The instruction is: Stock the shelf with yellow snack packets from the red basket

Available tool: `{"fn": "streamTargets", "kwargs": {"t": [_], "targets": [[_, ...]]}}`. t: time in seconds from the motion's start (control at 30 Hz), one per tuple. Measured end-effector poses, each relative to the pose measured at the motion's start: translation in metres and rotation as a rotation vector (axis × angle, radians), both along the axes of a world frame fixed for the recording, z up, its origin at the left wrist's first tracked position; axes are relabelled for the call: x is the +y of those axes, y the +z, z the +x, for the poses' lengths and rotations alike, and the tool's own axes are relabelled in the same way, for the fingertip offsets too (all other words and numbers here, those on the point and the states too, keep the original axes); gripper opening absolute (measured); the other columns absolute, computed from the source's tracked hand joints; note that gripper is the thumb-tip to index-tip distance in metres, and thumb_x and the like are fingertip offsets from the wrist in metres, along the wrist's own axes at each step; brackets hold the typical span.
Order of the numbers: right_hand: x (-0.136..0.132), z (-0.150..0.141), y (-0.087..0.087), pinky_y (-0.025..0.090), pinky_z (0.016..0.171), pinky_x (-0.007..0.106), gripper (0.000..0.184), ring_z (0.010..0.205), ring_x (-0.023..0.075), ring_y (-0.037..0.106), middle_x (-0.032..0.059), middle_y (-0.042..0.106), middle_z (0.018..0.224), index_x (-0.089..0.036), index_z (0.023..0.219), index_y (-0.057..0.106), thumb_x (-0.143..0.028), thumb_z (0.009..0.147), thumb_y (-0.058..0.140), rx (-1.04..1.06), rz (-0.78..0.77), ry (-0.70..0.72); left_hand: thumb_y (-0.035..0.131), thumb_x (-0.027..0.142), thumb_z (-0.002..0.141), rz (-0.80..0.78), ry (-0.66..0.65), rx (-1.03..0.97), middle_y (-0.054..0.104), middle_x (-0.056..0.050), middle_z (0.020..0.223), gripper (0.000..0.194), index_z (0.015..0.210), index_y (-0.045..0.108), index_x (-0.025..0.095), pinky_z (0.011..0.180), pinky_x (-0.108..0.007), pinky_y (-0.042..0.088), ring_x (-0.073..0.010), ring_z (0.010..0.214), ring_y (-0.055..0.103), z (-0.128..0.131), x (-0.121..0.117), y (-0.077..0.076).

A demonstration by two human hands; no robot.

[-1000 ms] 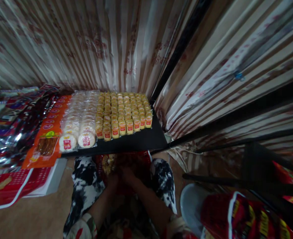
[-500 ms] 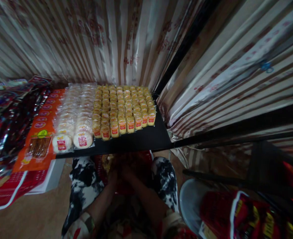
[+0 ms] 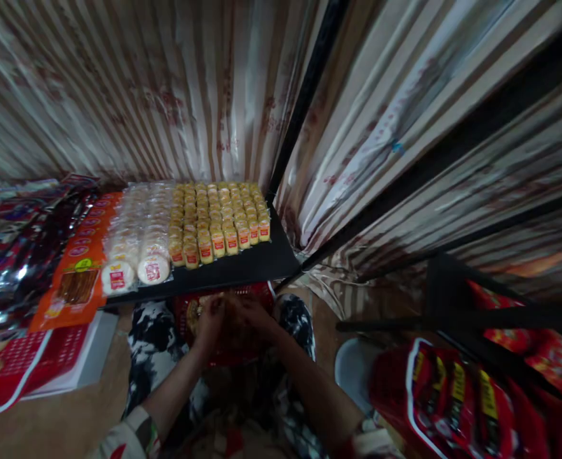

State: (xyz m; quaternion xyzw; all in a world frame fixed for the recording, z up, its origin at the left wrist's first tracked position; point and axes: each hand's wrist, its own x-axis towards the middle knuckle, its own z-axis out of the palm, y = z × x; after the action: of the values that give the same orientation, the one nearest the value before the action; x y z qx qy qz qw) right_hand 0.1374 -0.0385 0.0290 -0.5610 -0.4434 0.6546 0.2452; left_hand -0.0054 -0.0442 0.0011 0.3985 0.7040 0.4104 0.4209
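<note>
I see the left hand (image 3: 210, 319) and right hand (image 3: 256, 317) close together over a shiny red plastic bag (image 3: 236, 356), between the black-and-white patterned trouser legs (image 3: 153, 335), near the flat black table (image 3: 281, 255). It's too dim for me to tell whether either grasps anything. I'd pinch lightly, so the small yellowish pieces (image 3: 195, 313) aren't crushed.

The left hand (image 3: 210, 319) and the right hand (image 3: 258, 315) are sitting close together at a red bag (image 3: 236, 355) between the knees (image 3: 296, 312); what they are holding is not showing clearly. Just beyond, on a black shelf (image 3: 243, 273), wrapped yellow cakes (image 3: 218, 220) are standing in rows, with white round packets (image 3: 153, 270) and an orange packet (image 3: 76, 274) lying to their left.
</note>
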Motion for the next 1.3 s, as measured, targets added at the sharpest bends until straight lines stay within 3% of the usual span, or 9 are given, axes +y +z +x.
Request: {"fn": "streamTargets", "kwargs": {"t": [0.17,0.33,0.43,0.67,0.87,0.97,1.03,1.13,1.3], "targets": [[-0.002,0.024,0.04,0.044,0.061,0.025,0.028,0.07,0.0152,0.059,0.002,0.065,0.079,-0.015,0.086,0.066,-0.035,0.067,0.062,0.254,-0.023,-0.012,0.067,0.027,0.062,-0.016,-0.143,-0.313,0.069,-0.006,0.082,0.036,0.097,0.063,0.017,0.062,-0.026,0.05,-0.0152,0.07,0.063,0.009,0.006,0.052],[0.004,0.035,0.064,0.043,0.067,0.025,0.034,0.071,0.0138,0.059,0.0017,0.066,0.081,-0.016,0.095,0.065,-0.033,0.066,0.064,0.392,0.038,-0.054,0.064,0.032,0.06,-0.037,-0.232,-0.4,0.058,0.003,0.063,0.041,0.097,0.058,0.014,0.048,-0.019,0.04,-0.0099,0.054,0.055,0.019,0.014,0.089],[0.014,0.039,0.075,0.044,0.071,0.027,0.04,0.076,0.0156,0.06,0.002,0.067,0.085,-0.017,0.099,0.065,-0.037,0.065,0.068,0.338,0.115,-0.116,0.063,0.03,0.059,0.022,-0.242,-0.341,0.054,0.004,0.063,0.037,0.093,0.058,0.015,0.048,-0.018,0.039,-0.0084,0.054,0.051,0.027,0.027,0.106],[0.049,0.053,0.088,0.045,0.081,0.031,0.039,0.087,0.0185,0.059,0.0028,0.065,0.093,-0.019,0.103,0.064,-0.042,0.072,0.063,0.095,0.475,-0.156,0.061,0.023,0.063,0.108,-0.341,-0.25,0.058,-0.001,0.084,0.03,0.091,0.055,0.017,0.046,-0.019,0.043,-0.0088,0.059,0.052,0.051,0.071,0.142],[0.093,0.069,0.107,0.046,0.083,0.031,0.037,0.091,0.0184,0.057,0.0074,0.061,0.099,-0.018,0.113,0.061,-0.035,0.081,0.053,-0.371,0.843,-0.308,0.052,0.013,0.07,0.241,-0.495,-0.094,0.058,0.003,0.073,0.031,0.1,0.054,0.019,0.056,-0.019,0.045,-0.009,0.062,0.054,0.073,0.137,0.167],[0.13,0.073,0.118,0.044,0.087,0.033,0.04,0.094,0.0197,0.057,0.0091,0.062,0.106,-0.016,0.118,0.056,-0.031,0.082,0.051,-0.481,0.917,-0.408,0.051,0.008,0.072,0.375,-0.548,0.074,0.063,0.0,0.086,0.034,0.104,0.056,0.019,0.071,-0.023,0.047,-0.0102,0.075,0.058,0.086,0.18,0.185],[0.159,0.075,0.126,0.043,0.089,0.034,0.038,0.098,0.0208,0.057,0.0098,0.063,0.11,-0.015,0.117,0.057,-0.028,0.082,0.05,-0.524,0.946,-0.479,0.051,0.006,0.073,0.435,-0.574,0.183,0.064,-0.003,0.095,0.034,0.105,0.057,0.018,0.08,-0.025,0.046,-0.0115,0.083,0.059,0.094,0.211,0.199],[0.203,0.078,0.136,0.043,0.089,0.032,0.037,0.1,0.0204,0.058,0.0083,0.064,0.111,-0.018,0.118,0.057,-0.025,0.082,0.049,-0.541,0.942,-0.543,0.051,0.007,0.074,0.461,-0.608,0.307,0.065,-0.003,0.092,0.034,0.106,0.059,0.017,0.079,-0.027,0.047,-0.0129,0.082,0.06,0.105,0.255,0.214],[0.256,0.083,0.139,0.045,0.084,0.03,0.037,0.096,0.0192,0.06,0.0083,0.065,0.109,-0.018,0.117,0.056,-0.017,0.082,0.047,-0.577,0.891,-0.577,0.053,0.008,0.074,0.521,-0.647,0.386,0.067,-0.002,0.092,0.032,0.104,0.06,0.017,0.078,-0.024,0.048,-0.0123,0.082,0.061,0.117,0.316,0.211]]}}
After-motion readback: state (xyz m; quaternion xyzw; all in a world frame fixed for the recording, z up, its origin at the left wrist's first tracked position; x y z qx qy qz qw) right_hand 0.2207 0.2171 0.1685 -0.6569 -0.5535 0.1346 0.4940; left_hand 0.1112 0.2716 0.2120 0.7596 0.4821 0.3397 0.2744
